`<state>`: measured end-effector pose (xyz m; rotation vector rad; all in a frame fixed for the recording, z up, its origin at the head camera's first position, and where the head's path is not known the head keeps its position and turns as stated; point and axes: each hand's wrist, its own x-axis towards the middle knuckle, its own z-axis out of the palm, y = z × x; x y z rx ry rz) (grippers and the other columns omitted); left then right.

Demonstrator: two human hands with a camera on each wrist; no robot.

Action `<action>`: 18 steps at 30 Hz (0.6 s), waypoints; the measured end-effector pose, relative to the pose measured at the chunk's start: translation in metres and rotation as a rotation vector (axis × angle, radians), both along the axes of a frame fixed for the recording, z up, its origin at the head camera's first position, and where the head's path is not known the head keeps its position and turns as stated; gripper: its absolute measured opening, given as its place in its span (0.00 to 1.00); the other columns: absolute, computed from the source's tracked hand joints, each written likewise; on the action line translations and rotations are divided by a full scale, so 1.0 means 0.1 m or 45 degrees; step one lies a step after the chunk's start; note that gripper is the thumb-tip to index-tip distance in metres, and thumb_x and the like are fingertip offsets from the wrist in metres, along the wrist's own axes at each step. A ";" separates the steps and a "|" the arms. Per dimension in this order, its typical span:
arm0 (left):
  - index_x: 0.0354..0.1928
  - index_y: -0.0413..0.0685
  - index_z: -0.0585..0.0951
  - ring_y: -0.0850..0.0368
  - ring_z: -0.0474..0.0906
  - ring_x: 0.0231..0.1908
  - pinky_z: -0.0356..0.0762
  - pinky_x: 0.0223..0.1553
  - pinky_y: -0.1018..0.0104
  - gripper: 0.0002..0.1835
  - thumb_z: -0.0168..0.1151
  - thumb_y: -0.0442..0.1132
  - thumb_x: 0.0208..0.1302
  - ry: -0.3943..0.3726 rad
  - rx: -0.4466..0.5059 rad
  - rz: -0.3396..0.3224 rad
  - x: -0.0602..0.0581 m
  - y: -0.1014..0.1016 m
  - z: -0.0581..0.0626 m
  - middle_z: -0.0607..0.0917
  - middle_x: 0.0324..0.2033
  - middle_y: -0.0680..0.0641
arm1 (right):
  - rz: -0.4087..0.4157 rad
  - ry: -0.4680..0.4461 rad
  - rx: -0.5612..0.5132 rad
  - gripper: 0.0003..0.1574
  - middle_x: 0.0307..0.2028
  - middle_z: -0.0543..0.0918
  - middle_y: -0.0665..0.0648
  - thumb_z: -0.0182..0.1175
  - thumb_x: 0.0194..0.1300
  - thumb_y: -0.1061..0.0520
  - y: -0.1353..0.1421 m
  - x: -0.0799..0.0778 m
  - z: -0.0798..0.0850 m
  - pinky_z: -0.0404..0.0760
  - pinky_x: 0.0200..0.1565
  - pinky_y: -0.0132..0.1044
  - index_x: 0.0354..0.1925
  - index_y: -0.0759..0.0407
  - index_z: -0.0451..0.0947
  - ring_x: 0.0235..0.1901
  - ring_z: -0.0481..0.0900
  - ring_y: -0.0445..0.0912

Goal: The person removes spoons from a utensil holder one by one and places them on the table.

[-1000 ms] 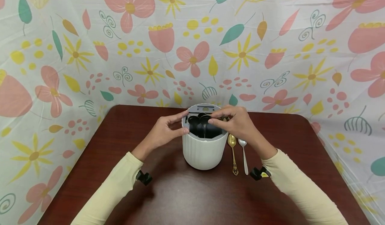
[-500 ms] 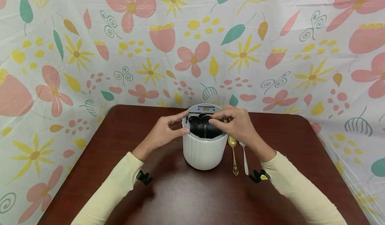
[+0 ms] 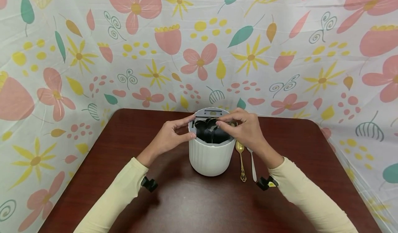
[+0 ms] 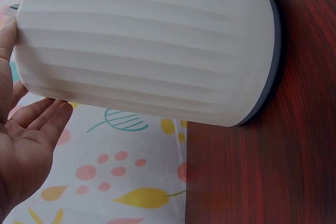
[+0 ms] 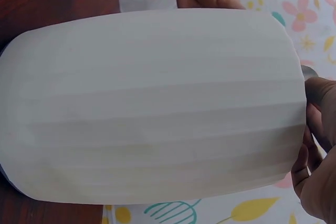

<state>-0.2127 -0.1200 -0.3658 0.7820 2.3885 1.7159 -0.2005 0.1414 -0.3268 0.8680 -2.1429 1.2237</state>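
A white ribbed utensil holder (image 3: 209,160) stands upright on the table. Its grey-rimmed opening shows a dark inside with several rounded, shiny shapes (image 3: 202,124) that look like spoon bowls. My left hand (image 3: 169,136) holds the rim at the left, thumb in front and fingers farther back. Over the right part of the opening, my right hand (image 3: 245,127) pinches a spoon between thumb and fingers. The spoon's rounded metal edge (image 5: 309,71) shows past the thumb in the right wrist view; the rest of it is mostly hidden.
A gold spoon (image 3: 241,160) with an ornate handle lies right of the holder. Beside it is a silver spoon (image 3: 253,165), its upper end hidden by the right hand. Behind the dark red-brown table (image 3: 186,205) hangs a flower-patterned cloth (image 3: 199,36).
The right hand has shifted very slightly, now covering the silver spoon's bowl, and the shiny shapes at the opening look a little different. The left hand and the holder stay put.
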 end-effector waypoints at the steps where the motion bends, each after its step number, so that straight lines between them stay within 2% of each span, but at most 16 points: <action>1: 0.68 0.51 0.70 0.55 0.71 0.61 0.72 0.57 0.52 0.34 0.69 0.43 0.59 -0.001 0.003 -0.001 0.00 0.00 0.00 0.72 0.65 0.53 | -0.002 0.006 -0.010 0.06 0.24 0.81 0.55 0.72 0.48 0.70 0.00 0.00 0.00 0.68 0.24 0.25 0.29 0.63 0.88 0.22 0.71 0.43; 7: 0.67 0.51 0.70 0.56 0.71 0.62 0.70 0.58 0.46 0.34 0.69 0.43 0.59 0.003 0.010 -0.003 0.00 0.00 0.00 0.71 0.65 0.51 | -0.021 0.022 -0.068 0.07 0.25 0.82 0.56 0.72 0.48 0.71 0.00 -0.02 0.03 0.73 0.25 0.31 0.29 0.64 0.87 0.24 0.73 0.42; 13: 0.67 0.51 0.70 0.57 0.71 0.61 0.71 0.58 0.48 0.34 0.69 0.43 0.59 0.004 -0.003 -0.002 -0.01 0.00 0.00 0.72 0.65 0.52 | -0.015 0.057 -0.145 0.05 0.23 0.82 0.57 0.71 0.47 0.72 -0.01 -0.03 0.10 0.71 0.24 0.29 0.27 0.66 0.87 0.22 0.71 0.45; 18: 0.68 0.51 0.70 0.57 0.71 0.61 0.71 0.58 0.49 0.34 0.69 0.44 0.59 0.004 -0.008 -0.004 -0.01 0.00 0.00 0.71 0.65 0.52 | -0.033 0.112 -0.172 0.05 0.23 0.84 0.60 0.71 0.47 0.73 -0.02 -0.06 0.19 0.71 0.26 0.33 0.26 0.67 0.86 0.23 0.72 0.47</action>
